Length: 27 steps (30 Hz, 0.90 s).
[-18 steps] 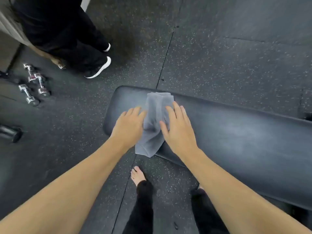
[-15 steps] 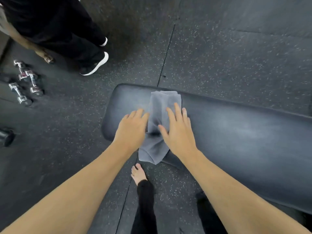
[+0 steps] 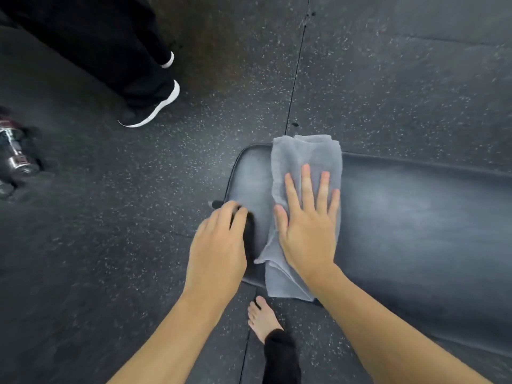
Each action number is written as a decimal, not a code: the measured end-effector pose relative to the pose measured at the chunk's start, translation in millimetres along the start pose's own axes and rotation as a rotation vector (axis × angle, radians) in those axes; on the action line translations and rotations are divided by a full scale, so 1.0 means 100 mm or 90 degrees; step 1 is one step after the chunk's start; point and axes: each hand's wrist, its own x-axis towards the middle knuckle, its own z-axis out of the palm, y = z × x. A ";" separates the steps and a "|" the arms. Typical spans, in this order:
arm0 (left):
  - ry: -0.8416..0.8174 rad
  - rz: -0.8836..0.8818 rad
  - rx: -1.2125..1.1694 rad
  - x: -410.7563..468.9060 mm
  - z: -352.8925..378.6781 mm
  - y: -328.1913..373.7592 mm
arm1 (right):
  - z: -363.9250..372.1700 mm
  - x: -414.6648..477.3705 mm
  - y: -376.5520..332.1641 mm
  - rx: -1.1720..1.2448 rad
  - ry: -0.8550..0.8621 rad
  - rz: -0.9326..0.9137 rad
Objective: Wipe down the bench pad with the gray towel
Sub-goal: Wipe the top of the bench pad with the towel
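Observation:
The black bench pad [image 3: 415,217] runs from the centre to the right edge. A folded gray towel [image 3: 307,156] lies across its left end, and its near corner hangs over the front edge. My right hand [image 3: 307,228] presses flat on the towel with the fingers spread. Left of the towel, my left hand [image 3: 219,245] rests at the pad's left end with its fingers curled over the edge. It is apart from the towel.
Another person's legs and a black shoe with a white sole [image 3: 151,109] stand on the speckled rubber floor at upper left. Chrome dumbbells [image 3: 15,153] lie at the far left edge. My bare foot [image 3: 263,320] is below the pad's front edge.
My left hand has come off the towel and now curls over the pad's left end. My right hand has flattened on the towel and pushed it farther across the pad. The view has shifted.

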 end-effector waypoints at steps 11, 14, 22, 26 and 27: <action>0.049 0.041 -0.044 0.19 -0.17 -0.10 | 0.20 0.60 -0.54 0.027 0.001 -0.119; 0.053 0.058 -0.057 0.25 -0.19 0.05 | 0.00 0.68 0.06 0.061 0.026 -0.008; 0.051 0.072 -0.065 0.38 -0.16 0.14 | -0.39 -0.08 1.50 0.051 0.014 0.081; 0.060 0.045 -0.086 0.41 -0.16 0.07 | -0.23 -0.21 0.78 0.045 0.026 0.067; 0.062 0.040 -0.094 0.40 -0.16 0.06 | -0.14 -0.26 0.49 0.048 0.022 0.024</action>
